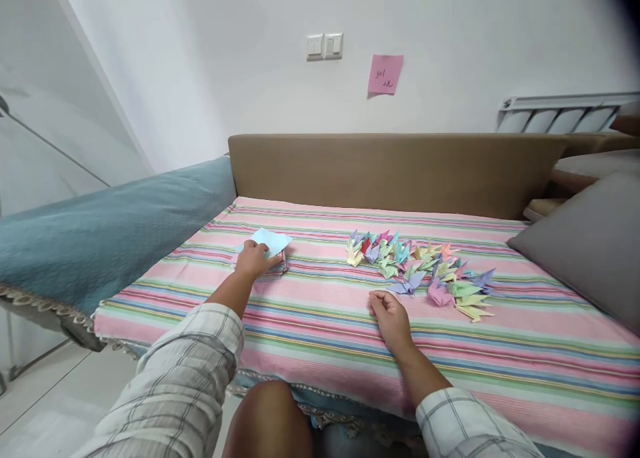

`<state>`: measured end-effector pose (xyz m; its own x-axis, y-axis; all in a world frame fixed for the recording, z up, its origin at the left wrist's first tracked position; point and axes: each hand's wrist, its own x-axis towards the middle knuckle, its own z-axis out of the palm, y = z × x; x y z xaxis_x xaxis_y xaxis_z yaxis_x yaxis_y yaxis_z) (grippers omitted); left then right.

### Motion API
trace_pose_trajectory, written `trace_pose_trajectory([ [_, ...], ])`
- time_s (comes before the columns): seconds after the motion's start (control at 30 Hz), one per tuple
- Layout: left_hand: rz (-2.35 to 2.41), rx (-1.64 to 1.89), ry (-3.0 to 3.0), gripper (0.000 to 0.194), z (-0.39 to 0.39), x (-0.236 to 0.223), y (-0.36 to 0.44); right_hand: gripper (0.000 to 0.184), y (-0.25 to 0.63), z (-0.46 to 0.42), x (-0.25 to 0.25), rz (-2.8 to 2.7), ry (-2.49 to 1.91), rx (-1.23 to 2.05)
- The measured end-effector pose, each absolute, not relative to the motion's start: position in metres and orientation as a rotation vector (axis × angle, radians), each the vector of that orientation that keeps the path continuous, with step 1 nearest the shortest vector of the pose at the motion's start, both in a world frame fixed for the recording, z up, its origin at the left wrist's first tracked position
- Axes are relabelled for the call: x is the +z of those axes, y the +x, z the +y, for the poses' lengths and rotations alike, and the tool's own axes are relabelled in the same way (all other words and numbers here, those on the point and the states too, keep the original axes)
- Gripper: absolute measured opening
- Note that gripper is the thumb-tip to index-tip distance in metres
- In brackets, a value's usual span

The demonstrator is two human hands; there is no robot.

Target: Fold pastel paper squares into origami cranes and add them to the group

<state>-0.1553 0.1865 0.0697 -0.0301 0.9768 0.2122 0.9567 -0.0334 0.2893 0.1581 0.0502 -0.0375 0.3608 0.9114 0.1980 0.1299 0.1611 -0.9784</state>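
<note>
My left hand [254,258] reaches to a small stack of paper [278,267] on the striped cloth, its thumb and fingers closed on a light blue sheet of origami paper [273,240]. That sheet is raised at an angle over the stack, and the hand hides part of both. Curled together with nothing visible in its fingers, my right hand [391,317] rests low over the cloth. Just beyond it lies a spread of folded paper cranes [400,253] in many colours. A lilac crane [410,283] is the nearest one to that hand.
Pink striped cloth [320,325] covers the sofa seat, with a brown backrest [390,171] behind. A blue-covered armrest [125,225] stands at left, a grey cushion [590,238] at right. On the wall are light switches [325,46] and a pink note [385,75].
</note>
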Motion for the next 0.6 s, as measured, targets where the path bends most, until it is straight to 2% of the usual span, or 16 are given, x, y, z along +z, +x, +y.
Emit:
trace_pose_trajectory([
  [0.07, 2.152, 0.484, 2.161, 0.055, 0.191, 0.069, -0.154, 0.036, 0.159, 0.051, -0.039, -1.079, -1.294, 0.750],
  [0.2, 2.215, 0.414, 2.162, 0.037, 0.199, 0.069, -0.153, 0.041, 0.158, 0.052, -0.040, -1.064, -1.281, 0.766],
  [0.3, 2.225, 0.387, 2.212, 0.037, 0.203, 0.068, -0.152, 0.042, 0.158, 0.052, -0.040, -1.062, -1.277, 0.768],
  [0.6, 2.159, 0.532, 2.368, 0.026, 0.201, 0.070, -0.153, 0.036, 0.157, 0.050, -0.036, -1.073, -1.290, 0.761],
])
